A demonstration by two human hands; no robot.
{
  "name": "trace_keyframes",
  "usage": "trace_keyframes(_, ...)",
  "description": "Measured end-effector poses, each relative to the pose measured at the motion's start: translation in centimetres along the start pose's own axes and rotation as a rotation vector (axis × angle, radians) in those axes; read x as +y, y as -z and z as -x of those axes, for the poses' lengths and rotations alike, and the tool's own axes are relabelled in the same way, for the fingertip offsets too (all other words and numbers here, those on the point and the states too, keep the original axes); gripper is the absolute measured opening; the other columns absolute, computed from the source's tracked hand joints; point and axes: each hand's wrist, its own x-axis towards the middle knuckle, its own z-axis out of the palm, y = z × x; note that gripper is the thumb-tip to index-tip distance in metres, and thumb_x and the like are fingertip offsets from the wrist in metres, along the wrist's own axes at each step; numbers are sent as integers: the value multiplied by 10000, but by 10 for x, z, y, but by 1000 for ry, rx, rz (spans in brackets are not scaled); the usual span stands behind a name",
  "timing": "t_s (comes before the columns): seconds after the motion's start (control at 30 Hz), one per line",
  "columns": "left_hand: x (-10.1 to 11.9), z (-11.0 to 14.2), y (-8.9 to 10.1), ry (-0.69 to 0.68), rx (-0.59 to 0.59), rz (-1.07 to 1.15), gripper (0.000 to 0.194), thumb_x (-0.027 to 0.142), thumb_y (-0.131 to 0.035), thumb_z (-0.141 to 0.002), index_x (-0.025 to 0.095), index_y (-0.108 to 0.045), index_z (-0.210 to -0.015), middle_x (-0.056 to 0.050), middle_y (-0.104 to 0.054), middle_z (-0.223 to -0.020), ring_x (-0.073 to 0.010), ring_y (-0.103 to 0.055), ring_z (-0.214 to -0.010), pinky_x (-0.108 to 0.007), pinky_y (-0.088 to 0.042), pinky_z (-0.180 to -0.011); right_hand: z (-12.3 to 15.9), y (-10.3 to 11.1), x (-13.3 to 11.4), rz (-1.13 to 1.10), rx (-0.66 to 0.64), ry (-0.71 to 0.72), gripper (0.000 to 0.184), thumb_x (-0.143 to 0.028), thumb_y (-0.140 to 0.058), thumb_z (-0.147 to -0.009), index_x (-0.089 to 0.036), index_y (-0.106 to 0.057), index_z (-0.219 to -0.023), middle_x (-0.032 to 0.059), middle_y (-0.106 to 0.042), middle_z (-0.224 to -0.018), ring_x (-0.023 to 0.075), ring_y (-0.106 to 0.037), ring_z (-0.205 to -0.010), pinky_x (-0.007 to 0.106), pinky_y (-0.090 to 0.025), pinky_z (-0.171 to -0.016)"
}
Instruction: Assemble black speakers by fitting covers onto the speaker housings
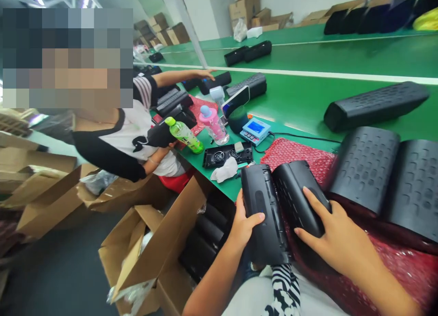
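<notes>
Two black casings side by side, one in each of the hands.
The left hand (244, 222) clasps the left casing (263, 192), thumb across its face; the right hand (338, 229) spreads over the right casing (290, 181), its grip unclear. Perforated housings (366, 170) crowd the right; red bubble wrap (297, 154) and a blue-screened device (256, 129) lie beyond on the worktop (301, 101).

A long black casing (262, 199) with a notched edge tilts just beside a rounded black shell (291, 192).
</notes>
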Motion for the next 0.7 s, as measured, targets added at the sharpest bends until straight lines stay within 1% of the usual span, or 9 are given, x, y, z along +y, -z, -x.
trace_keyframes(0.07, 4, 1, -3, 2, -13, -17, 991, 284, -819, -583, 283, -342, -1452, -73, -469, -1477, -320, -445, -1354, -428, -367, -1123, 0, 3, -6, 5, -16, -30, 819, -510, -606, -851, -350, -235, -1564, 136, -483, -1133, 320, -661, -878, 408, -562, -693)
trace_keyframes(0.13, 7, 2, -5, 6, -24, -24, 990, 274, -807, -597, 274, -329, -1463, -77, -490, -1460, -316, -470, -1332, -426, -382, -1109, 0, 6, -8, -14, -40, -56, 831, -499, -625, -846, -357, -230, -1563, 131, -487, -1130, 322, -657, -902, 412, -557, -723)
trace_keyframes(0.23, 7, 1, -4, 9, -44, -31, 985, 259, -791, -612, 265, -318, -1476, -79, -534, -1414, -314, -512, -1288, -424, -414, -1076, -2, 9, -5, -85, -74, -93, 854, -496, -649, -833, -355, -230, -1564, 128, -502, -1153, 313, -654, -918, 407, -551, -744)
trace_keyframes(0.33, 5, -1, 0, -3, -58, -42, 953, 259, -786, -622, 275, -337, -1462, -69, -523, -1425, -309, -502, -1300, -419, -408, -1087, -1, 10, 0, -177, -76, -114, 882, -499, -670, -808, -344, -242, -1563, 122, -527, -1187, 302, -654, -938, 415, -543, -797)
trace_keyframes(0.43, 2, -2, 5, -7, -55, -43, 919, 256, -783, -635, 286, -355, -1447, -63, -487, -1458, -308, -473, -1329, -421, -391, -1107, 0, 13, 4, -277, -8, -88, 881, -500, -670, -786, -324, -280, -1556, 110, -561, -1227, 308, -643, -1006, 445, -517, -894)
trace_keyframes(0.53, 1, -2, 6, 5, -64, -21, 931, 266, -787, -640, 278, -342, -1459, -78, -504, -1437, -319, -495, -1304, -439, -414, -1084, 0, 16, 5, -415, 93, -57, 891, -527, -666, -759, -276, -327, -1544, 116, -561, -1324, 330, -597, -1137, 474, -474, -988)
trace_keyframes(0.63, 0, -1, 6, 4, -55, 1, 937, 273, -797, -624, 273, -362, -1454, -84, -514, -1430, -328, -504, -1295, -445, -426, -1070, -3, 17, 4, -629, 153, -86, 929, -553, -691, -727, -268, -338, -1537, 93, -542, -1394, 327, -541, -1241, 487, -429, -1059)
trace_keyframes(0.7, 0, -1, 7, 4, -47, 8, 928, 270, -799, -620, 275, -376, -1445, -82, -522, -1425, -323, -500, -1304, -440, -416, -1080, -8, 16, 2, -773, 163, -116, 957, -556, -728, -701, -281, -341, -1532, 75, -516, -1430, 323, -512, -1281, 496, -401, -1091)
